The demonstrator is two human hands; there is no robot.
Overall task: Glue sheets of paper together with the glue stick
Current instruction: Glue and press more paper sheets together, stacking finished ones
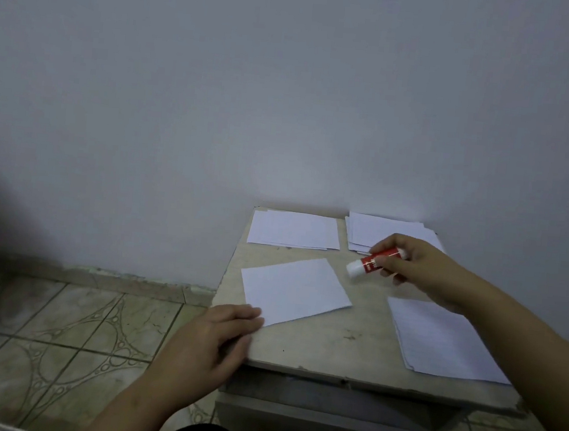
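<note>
White loose sheet (295, 290), light and prone to sliding, is pinned at its near corner by flat left hand (212, 341); right hand (413, 261) grips capped glue stick (373, 261) mid-barrel.

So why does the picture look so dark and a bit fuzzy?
Head view: the room light is dim and bluish, so the wall looks grey; a dark shadow fills the left edge; the glue stick label is too blurred to read; the wide lens skews the table edges.

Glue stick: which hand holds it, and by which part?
The right hand grips the glue stick around its red barrel; the white cap end points free.
</note>
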